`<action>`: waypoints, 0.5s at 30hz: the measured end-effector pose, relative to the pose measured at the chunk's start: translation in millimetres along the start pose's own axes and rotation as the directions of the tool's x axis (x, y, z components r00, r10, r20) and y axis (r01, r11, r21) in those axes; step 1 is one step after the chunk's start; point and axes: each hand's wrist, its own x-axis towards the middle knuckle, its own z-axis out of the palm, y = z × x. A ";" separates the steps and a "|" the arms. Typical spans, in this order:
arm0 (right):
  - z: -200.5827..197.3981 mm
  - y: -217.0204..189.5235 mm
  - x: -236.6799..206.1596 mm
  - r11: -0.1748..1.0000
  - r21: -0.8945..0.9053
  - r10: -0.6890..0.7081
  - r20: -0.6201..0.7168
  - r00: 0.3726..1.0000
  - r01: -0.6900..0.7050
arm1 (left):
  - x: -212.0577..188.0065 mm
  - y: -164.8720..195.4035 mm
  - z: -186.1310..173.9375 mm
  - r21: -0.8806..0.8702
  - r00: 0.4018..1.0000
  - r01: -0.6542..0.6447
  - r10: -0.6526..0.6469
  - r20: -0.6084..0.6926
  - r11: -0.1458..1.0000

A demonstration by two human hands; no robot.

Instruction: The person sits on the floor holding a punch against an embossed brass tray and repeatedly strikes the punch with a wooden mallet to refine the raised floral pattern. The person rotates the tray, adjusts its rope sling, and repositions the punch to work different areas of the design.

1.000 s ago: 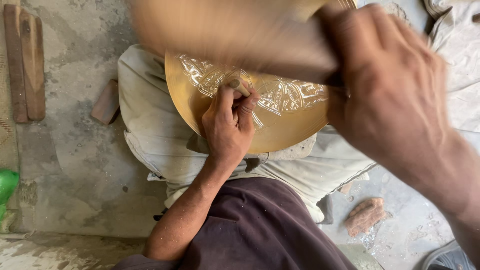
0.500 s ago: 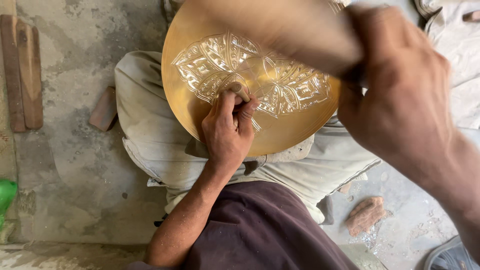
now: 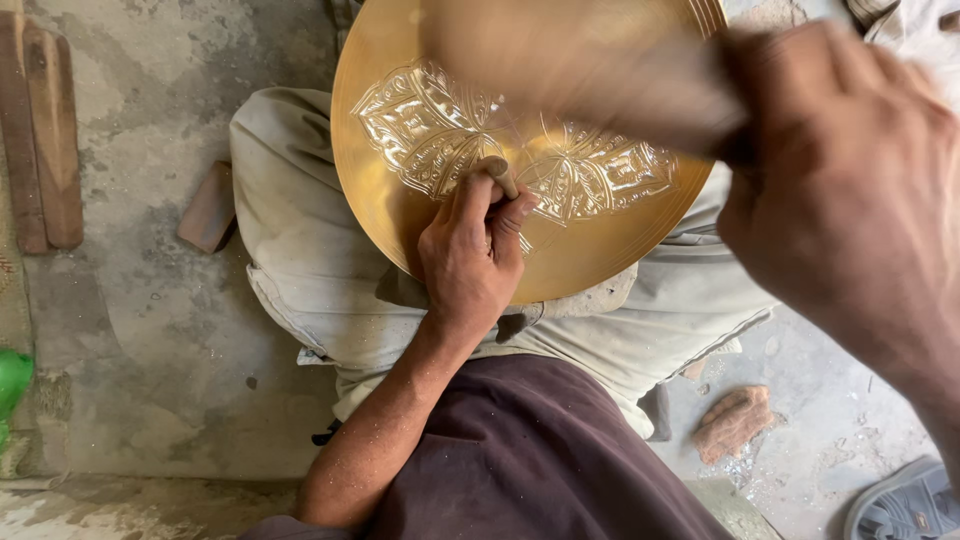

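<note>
A round brass plate (image 3: pixel 600 240) with an engraved floral pattern rests on my lap. My left hand (image 3: pixel 470 255) lies on the plate and grips a short chisel (image 3: pixel 498 175), its tip set on the engraved centre. My right hand (image 3: pixel 840 190) is raised close to the camera at the upper right, closed around a wooden mallet handle (image 3: pixel 590 80) that is blurred across the top of the plate. The mallet's head cannot be made out.
I sit on a rough concrete floor (image 3: pixel 150 330). Wooden strips (image 3: pixel 40 130) lie at the far left, a small brick-coloured block (image 3: pixel 207 208) beside my knee, a reddish stone (image 3: pixel 733 420) at the lower right, a grey sandal (image 3: pixel 905 505) in the corner, something green (image 3: pixel 12 385) at the left edge.
The blurred mallet has swung up and away from the plate's middle, uncovering more of the engraving. My left hand has stayed on the chisel at the centre.
</note>
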 end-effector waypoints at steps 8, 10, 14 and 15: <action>-3.6 -1.8 7.6 0.960 -0.245 -0.123 0.079 0.989 0.138 | 1.0 -1.1 0.9 -0.014 1.000 0.006 -0.006 0.009 1.000; -6.2 -5.0 9.3 0.969 -0.217 -0.105 0.059 0.993 0.115 | 0.4 -2.1 0.7 0.021 1.000 -0.005 0.004 0.019 1.000; -7.4 -11.7 6.9 0.981 0.126 0.138 0.071 0.988 -0.146 | -0.3 -3.3 0.1 0.001 0.999 0.005 -0.005 0.034 1.000; -6.7 -12.9 5.2 0.988 0.070 0.134 0.080 0.988 -0.139 | -0.2 -3.3 0.2 0.025 0.999 -0.002 0.001 0.044 1.000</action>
